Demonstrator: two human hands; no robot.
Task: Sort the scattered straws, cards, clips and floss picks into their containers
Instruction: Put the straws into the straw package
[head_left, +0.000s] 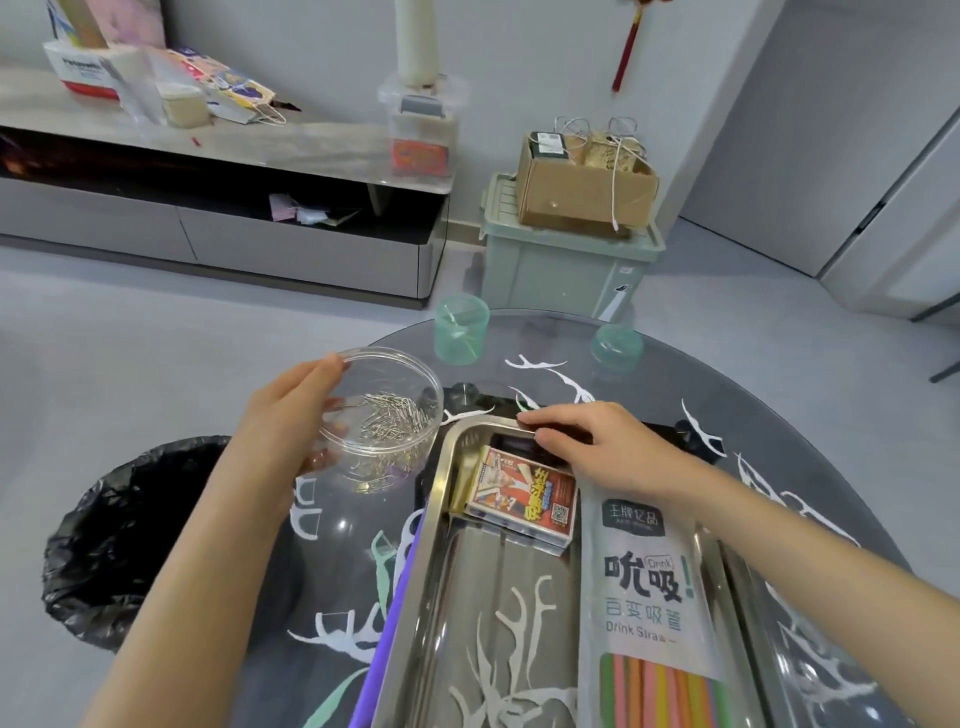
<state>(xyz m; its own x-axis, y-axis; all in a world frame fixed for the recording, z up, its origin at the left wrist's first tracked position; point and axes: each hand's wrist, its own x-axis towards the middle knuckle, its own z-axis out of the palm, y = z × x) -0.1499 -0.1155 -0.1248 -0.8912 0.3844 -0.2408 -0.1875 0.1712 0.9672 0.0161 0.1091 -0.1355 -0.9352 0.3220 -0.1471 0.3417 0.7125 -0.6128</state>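
Straw packet (644, 597): "Drink Straw", "Drink", Chinese characters. Card box (524, 496): QR code.

The round tub (379, 452) is clear, glossy plastic, and the paper clips (397, 413) inside it are bright bare metal wire. The tray (467, 597) is polished stainless steel, smooth and mirror-like. The card box (524, 493) is printed cardboard with a slight sheen. The straw bag (644, 525) is frosted plastic film, and its straws (665, 691) are smooth coloured plastic. The floss picks (530, 364) are matt white plastic. The surface (649, 395) is dark, glossy glass. The cup (461, 332) is translucent green plastic. The bin liner (119, 519) is crinkled, shiny black film.
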